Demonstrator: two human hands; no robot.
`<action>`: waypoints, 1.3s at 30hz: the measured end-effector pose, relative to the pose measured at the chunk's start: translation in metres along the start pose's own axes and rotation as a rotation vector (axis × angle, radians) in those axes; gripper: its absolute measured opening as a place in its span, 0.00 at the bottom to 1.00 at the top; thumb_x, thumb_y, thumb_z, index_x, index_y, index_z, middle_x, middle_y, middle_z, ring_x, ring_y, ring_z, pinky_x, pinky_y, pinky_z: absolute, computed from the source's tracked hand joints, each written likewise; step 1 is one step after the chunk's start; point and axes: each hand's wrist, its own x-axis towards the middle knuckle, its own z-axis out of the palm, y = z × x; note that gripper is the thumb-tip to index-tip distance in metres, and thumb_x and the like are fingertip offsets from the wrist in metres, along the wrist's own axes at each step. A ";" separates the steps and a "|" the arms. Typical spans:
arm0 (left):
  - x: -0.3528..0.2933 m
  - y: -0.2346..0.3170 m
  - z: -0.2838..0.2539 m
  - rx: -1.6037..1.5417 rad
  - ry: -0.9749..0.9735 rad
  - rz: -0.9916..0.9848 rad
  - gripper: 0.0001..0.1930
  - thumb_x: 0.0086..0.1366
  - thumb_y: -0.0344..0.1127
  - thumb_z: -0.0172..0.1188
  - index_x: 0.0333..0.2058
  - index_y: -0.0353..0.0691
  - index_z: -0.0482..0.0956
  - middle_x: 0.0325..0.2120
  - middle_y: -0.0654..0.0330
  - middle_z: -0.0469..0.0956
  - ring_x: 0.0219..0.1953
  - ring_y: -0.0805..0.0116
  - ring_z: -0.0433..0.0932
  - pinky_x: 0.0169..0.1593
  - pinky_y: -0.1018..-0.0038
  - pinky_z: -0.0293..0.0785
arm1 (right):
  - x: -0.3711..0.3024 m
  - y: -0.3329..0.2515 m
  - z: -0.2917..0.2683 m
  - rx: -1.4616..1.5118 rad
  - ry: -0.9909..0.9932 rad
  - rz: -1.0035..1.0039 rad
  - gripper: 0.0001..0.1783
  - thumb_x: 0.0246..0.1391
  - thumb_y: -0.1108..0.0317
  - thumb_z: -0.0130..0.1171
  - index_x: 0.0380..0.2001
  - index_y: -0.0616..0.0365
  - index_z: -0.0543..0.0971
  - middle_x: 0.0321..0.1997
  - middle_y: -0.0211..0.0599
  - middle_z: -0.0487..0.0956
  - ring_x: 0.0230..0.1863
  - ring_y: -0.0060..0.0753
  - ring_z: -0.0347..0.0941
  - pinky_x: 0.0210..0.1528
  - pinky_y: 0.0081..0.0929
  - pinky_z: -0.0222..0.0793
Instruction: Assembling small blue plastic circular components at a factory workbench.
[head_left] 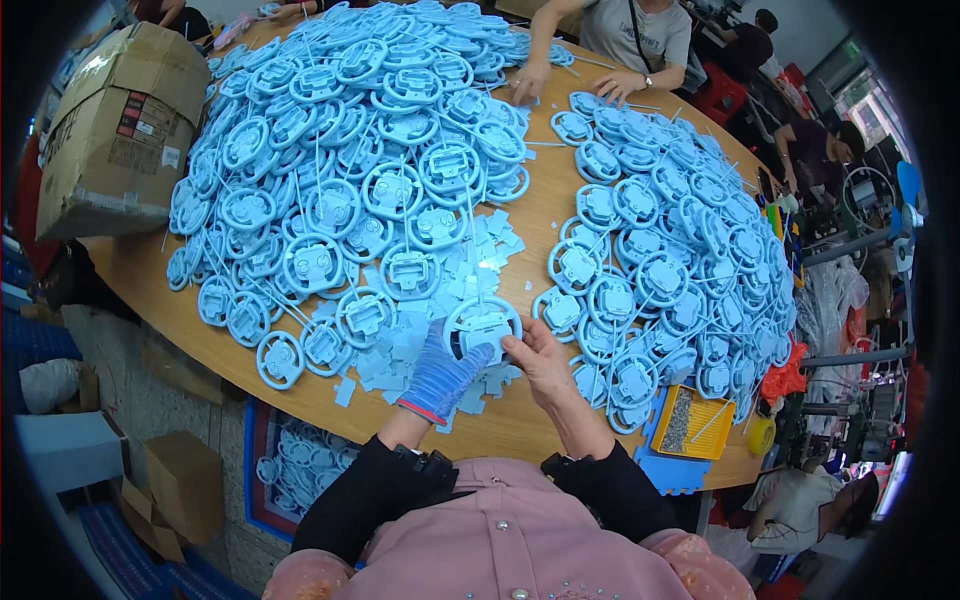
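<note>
In the head view, the left hand, in a ribbed blue knit glove, and the bare right hand are both clamped on the rim of a round, smooth light-blue plastic ring, held above the near side of the wood-grain table. Thin flat square chips lie scattered beside it, between heaps of matching rings. A ridged yellow tray holding small grey metallic pieces sits at right.

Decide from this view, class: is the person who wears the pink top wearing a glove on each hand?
No, only the left hand wears a blue glove, while the right hand is bare.
</note>
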 end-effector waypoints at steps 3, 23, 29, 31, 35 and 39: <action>-0.002 -0.003 0.001 0.141 0.028 0.045 0.31 0.52 0.35 0.68 0.52 0.33 0.63 0.43 0.54 0.73 0.43 0.67 0.75 0.44 0.72 0.74 | -0.004 0.000 0.002 -0.072 0.073 -0.127 0.23 0.52 0.69 0.62 0.50 0.65 0.68 0.44 0.35 0.74 0.43 0.23 0.71 0.47 0.22 0.68; 0.139 0.032 -0.091 1.189 0.266 -0.191 0.45 0.45 0.53 0.69 0.60 0.40 0.61 0.51 0.44 0.72 0.52 0.47 0.72 0.54 0.61 0.68 | 0.053 0.050 -0.035 -1.427 0.049 -0.447 0.25 0.41 0.66 0.65 0.45 0.60 0.73 0.40 0.47 0.74 0.42 0.48 0.72 0.43 0.37 0.69; 0.148 0.014 -0.097 0.752 0.189 -0.196 0.44 0.46 0.45 0.71 0.59 0.37 0.61 0.47 0.46 0.74 0.47 0.56 0.76 0.48 0.66 0.72 | 0.055 0.061 -0.038 -1.385 0.071 -0.474 0.19 0.43 0.66 0.63 0.40 0.59 0.75 0.36 0.46 0.76 0.40 0.47 0.72 0.41 0.39 0.69; 0.137 0.019 -0.089 0.541 0.147 -0.145 0.30 0.51 0.37 0.69 0.51 0.31 0.69 0.41 0.51 0.76 0.38 0.65 0.78 0.40 0.71 0.76 | 0.052 0.062 -0.046 -1.313 0.083 -0.500 0.17 0.44 0.67 0.62 0.40 0.59 0.76 0.34 0.45 0.77 0.38 0.47 0.73 0.39 0.39 0.69; 0.099 0.006 -0.085 -0.029 -0.008 -0.237 0.17 0.54 0.34 0.67 0.40 0.34 0.73 0.27 0.60 0.77 0.23 0.70 0.76 0.31 0.73 0.76 | 0.042 0.052 -0.054 -0.799 0.198 -0.283 0.14 0.50 0.65 0.60 0.39 0.61 0.77 0.22 0.37 0.75 0.21 0.33 0.69 0.24 0.31 0.64; 0.060 -0.038 -0.080 -0.150 -0.054 -0.292 0.16 0.56 0.30 0.63 0.43 0.35 0.72 0.33 0.58 0.76 0.34 0.65 0.77 0.41 0.68 0.76 | 0.027 0.043 -0.052 -0.758 0.052 -0.197 0.14 0.49 0.62 0.62 0.34 0.62 0.79 0.23 0.36 0.74 0.24 0.30 0.68 0.27 0.29 0.63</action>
